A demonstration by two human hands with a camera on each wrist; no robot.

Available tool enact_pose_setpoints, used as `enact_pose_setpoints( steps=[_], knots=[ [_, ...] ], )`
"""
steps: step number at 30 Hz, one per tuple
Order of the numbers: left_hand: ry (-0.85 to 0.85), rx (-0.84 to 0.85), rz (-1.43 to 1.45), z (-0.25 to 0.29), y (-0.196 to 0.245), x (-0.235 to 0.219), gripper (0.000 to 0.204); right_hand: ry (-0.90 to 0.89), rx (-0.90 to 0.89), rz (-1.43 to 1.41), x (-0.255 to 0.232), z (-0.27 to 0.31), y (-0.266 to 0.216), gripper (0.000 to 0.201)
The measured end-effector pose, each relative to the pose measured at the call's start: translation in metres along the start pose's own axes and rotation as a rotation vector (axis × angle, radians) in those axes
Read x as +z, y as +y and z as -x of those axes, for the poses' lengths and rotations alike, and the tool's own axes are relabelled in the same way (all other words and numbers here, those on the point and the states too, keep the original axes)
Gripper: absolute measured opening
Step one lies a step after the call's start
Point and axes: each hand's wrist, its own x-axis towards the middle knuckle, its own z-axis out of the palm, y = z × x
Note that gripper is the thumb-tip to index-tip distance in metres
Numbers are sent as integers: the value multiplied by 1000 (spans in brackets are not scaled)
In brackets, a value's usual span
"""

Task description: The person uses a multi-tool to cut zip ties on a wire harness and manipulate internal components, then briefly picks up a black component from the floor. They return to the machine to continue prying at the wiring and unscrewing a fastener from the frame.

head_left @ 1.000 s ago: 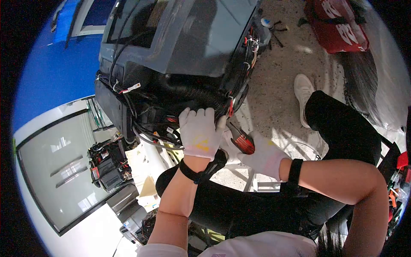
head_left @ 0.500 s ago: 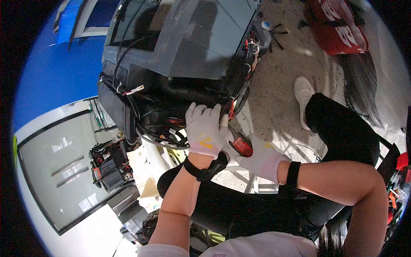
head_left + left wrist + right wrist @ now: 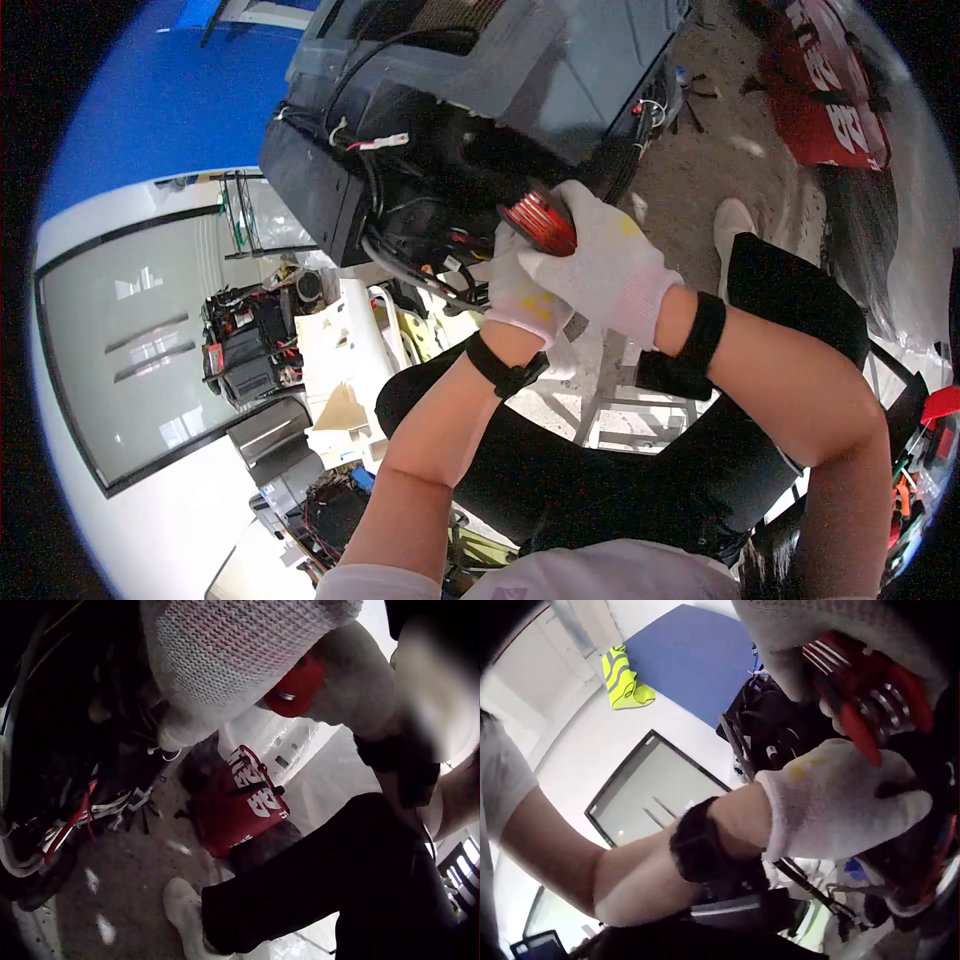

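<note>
The right hand (image 3: 610, 258) grips a red-handled hand tool (image 3: 540, 222), raised beside the dark housing (image 3: 310, 205). In the right wrist view the tool (image 3: 870, 701) shows red grips and a metal coil under the right hand's gloved fingers. Close below and left of it is the left hand (image 3: 524, 292), at the housing's lower edge by black cables (image 3: 405, 270). The right wrist view shows the left hand (image 3: 847, 802) with its fingers together near dark parts; what they hold, if anything, is hidden. A white connector (image 3: 385, 142) hangs from the wiring.
A red bag (image 3: 825, 110) lies on the floor at the upper right, near clear plastic sheeting (image 3: 915, 200). More wires (image 3: 650, 112) run along the housing's right side. Parts with cables (image 3: 255, 335) stand at the left, and a metal frame (image 3: 640, 405) is between the legs.
The right hand has moved up and left with the red tool, now overlapping the left hand. The left hand has shifted right, and the head view has turned, moving the housing up and right.
</note>
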Motion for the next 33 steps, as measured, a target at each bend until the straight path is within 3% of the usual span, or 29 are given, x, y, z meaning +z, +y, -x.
enact_pose_setpoints(
  steps=[5,8,9,15,19,21,26,28,30,32,33],
  knots=[
    [44,-16,-32,5,-4,9,37,138,-128,79,9,-20,6,47],
    [35,-45,115,1,-6,-7,40,201,-152,100,12,-34,22,49],
    [125,-24,181,3,-7,-2,38,162,-94,150,11,-35,24,54],
    [119,-24,271,-1,0,-2,42,103,-166,124,-4,-31,24,58],
    [115,-309,576,0,11,3,61,155,-329,135,-6,-32,13,59],
    [244,-345,1086,1,14,-2,67,114,-321,91,-9,-29,-4,59],
    [352,-579,1273,12,18,-23,64,117,-384,80,2,-29,-17,58],
    [244,-671,1292,11,18,-27,64,240,-475,43,10,-37,-7,56],
    [291,-662,1306,11,23,-18,63,287,-433,80,13,-39,-10,51],
    [334,-652,1317,9,25,-14,62,242,-226,31,16,-41,-13,47],
    [300,-672,1344,9,23,-15,62,268,-228,86,19,-46,-5,47]
  ],
)
